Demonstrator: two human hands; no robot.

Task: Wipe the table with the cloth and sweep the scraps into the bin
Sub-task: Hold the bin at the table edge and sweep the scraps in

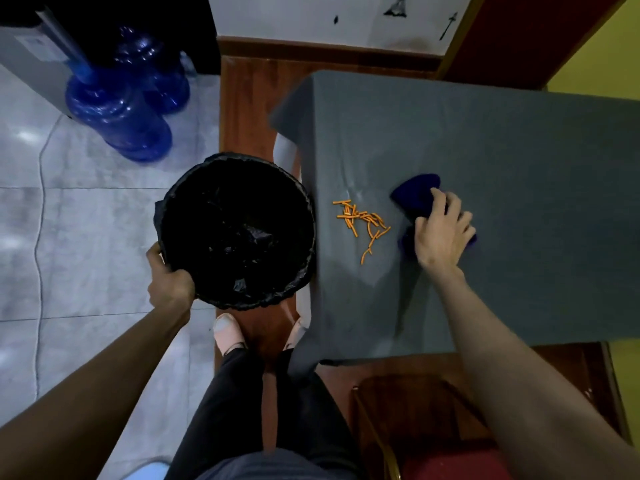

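A table under a grey tablecloth (485, 140) fills the right half. Several orange scraps (362, 221) lie in a loose pile near its left edge. A dark blue cloth (417, 194) rests on the tablecloth just right of the scraps, and my right hand (441, 230) presses down on it with fingers curled over it. A round bin lined with a black bag (239, 230) is held up against the table's left edge. My left hand (169, 278) grips the bin's near left rim.
Two large blue water bottles (117, 109) stand on the tiled floor at the far left. A wooden chair with a red seat (443, 455) is below the table's near edge. My feet (227, 329) stand on the wooden strip beside the table.
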